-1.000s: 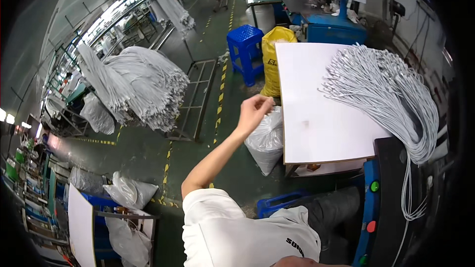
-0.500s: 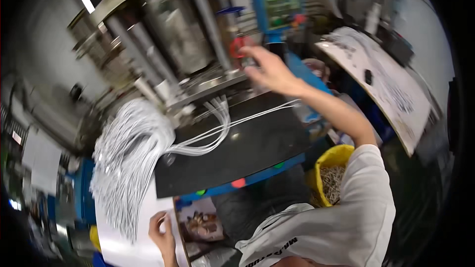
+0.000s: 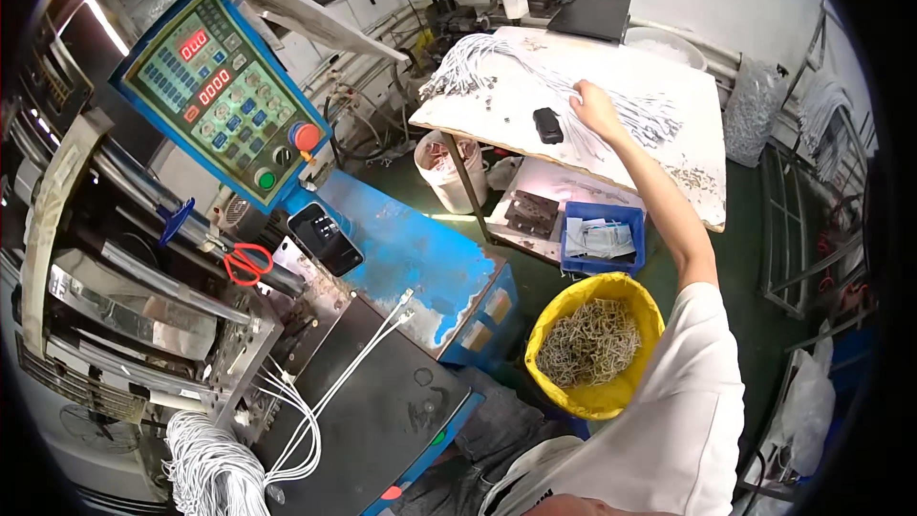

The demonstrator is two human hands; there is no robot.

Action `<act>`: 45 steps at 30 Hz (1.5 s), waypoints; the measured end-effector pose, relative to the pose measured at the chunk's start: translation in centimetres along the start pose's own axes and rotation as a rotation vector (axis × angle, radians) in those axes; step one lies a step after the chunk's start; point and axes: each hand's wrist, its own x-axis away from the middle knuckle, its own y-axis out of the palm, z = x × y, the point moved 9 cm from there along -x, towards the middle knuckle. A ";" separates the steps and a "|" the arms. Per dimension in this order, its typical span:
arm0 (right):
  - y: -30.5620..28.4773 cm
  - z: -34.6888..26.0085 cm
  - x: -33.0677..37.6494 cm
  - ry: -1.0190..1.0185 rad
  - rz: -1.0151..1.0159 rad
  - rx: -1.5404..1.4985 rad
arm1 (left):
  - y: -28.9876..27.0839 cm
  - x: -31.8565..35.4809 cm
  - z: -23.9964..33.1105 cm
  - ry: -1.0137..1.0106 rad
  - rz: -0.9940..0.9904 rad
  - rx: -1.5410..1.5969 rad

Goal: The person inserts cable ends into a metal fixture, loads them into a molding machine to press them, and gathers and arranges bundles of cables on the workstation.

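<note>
My right hand reaches far out to a white board table at the upper right. It lies on a spread of thin white cables, and I cannot see whether the fingers grip any. A small black device sits just left of the hand. More white cables are heaped at the table's far left corner. My left hand is out of view.
A yellow bin of metal scraps stands below my arm, with a blue crate and a white bucket beyond it. On the left are a control panel, red scissors, a black work plate and a white cable bundle.
The view has swung right. My right arm left the machine area and stretched to the far white table. My left hand, seen low on the left before, has dropped out of view.
</note>
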 end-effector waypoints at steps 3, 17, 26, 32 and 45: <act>3.7 -4.0 -1.3 0.037 -0.220 0.113 | -0.6 0.3 2.7 -0.024 0.034 -0.028; -1.4 6.8 -7.4 -0.042 0.362 0.518 | 5.1 -4.8 14.4 0.031 -0.038 -0.103; 4.2 11.8 -9.9 -0.093 0.176 0.409 | 7.7 -2.4 13.4 -0.071 -0.012 -0.067; 11.2 5.0 -8.9 0.115 -0.145 0.395 | 5.8 -1.4 11.7 -0.117 0.009 -0.074; 1.8 0.2 7.9 -0.031 -0.732 0.356 | 2.4 1.3 2.5 -0.264 -0.001 -0.038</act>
